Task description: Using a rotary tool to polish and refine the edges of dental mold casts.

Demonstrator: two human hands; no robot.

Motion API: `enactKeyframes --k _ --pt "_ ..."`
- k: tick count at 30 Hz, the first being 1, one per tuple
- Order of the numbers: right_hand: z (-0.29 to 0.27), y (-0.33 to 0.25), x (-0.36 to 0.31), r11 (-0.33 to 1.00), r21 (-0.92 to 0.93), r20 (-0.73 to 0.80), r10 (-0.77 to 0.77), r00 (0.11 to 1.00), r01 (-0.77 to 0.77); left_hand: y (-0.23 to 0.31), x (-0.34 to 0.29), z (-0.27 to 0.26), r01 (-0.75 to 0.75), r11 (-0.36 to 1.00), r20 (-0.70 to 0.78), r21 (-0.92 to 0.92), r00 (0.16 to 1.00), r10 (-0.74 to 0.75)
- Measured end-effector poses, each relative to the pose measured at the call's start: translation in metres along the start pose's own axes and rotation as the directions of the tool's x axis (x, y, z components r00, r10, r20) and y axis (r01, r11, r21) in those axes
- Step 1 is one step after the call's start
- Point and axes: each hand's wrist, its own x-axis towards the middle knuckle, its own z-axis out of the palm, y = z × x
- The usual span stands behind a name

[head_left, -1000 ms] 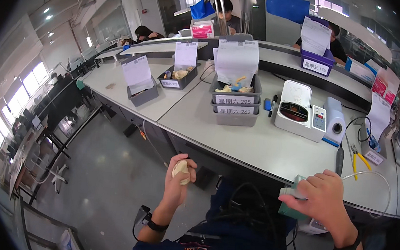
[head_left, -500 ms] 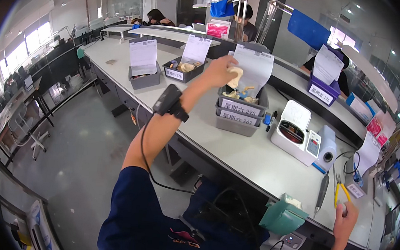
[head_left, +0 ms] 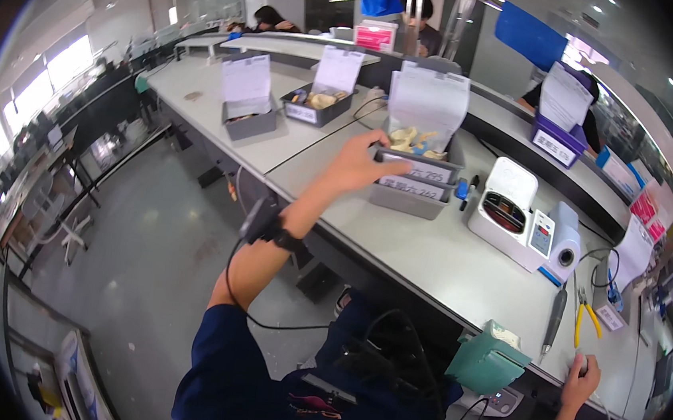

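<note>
My left hand (head_left: pixel 354 168) is at the left front corner of the upper grey bin (head_left: pixel 454 166), thumb and fingers spread, seemingly touching its rim. Cream plaster dental casts (head_left: pixel 410 140) with a blue piece lie in this bin, and white paper sheets (head_left: pixel 430 102) stand at its back. It sits stacked on a lower grey bin (head_left: pixel 409 203). At the table's right front edge, my right hand (head_left: pixel 580 383) is curled round a small greyish thing that I cannot make out. Just beyond it lie yellow-handled pliers (head_left: pixel 588 318), with a dark pen-shaped handpiece (head_left: pixel 554 321) to their left.
Two more grey bins (head_left: pixel 249 126) (head_left: pixel 321 115) with papers stand at the left. A white lidded machine (head_left: pixel 504 221) is right of the stack, beside a marker (head_left: pixel 469 194). A green box (head_left: pixel 487 359) hangs at the front edge. Other people (head_left: pixel 271 19) sit behind the raised shelf.
My left hand has let go of a cream cast, now in the upper bin, and has come down to that bin's front corner. My right hand has drawn slightly away from the pliers.
</note>
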Motion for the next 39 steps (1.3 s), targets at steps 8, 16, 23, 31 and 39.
enactKeyframes --k 8,16,23,31,39 --pt "0.016 0.023 -0.012 0.998 -0.028 -0.117 -0.055 0.992 0.052 0.001 0.017 -0.007 -0.201 0.962 -0.357 -0.184 0.926 0.125" --pt "0.011 0.026 0.002 0.990 -0.086 -0.011 -0.109 0.994 0.107 -0.062 0.059 -0.188 -0.266 0.964 -0.564 0.016 0.793 0.228" --pt "0.009 0.012 0.000 0.978 -0.178 -0.042 -0.116 0.992 0.107 -0.187 0.031 -0.238 0.220 0.912 -0.667 0.345 0.742 0.074" --pt "0.005 -0.023 0.005 0.987 -0.128 0.065 -0.094 0.993 0.102 -0.256 0.002 -0.246 0.314 0.906 -0.633 0.285 0.771 -0.067" --pt "0.007 -0.046 0.018 0.998 0.049 0.083 -0.041 0.996 0.037 -0.174 0.010 -0.185 0.016 0.913 -0.750 0.408 0.577 0.325"
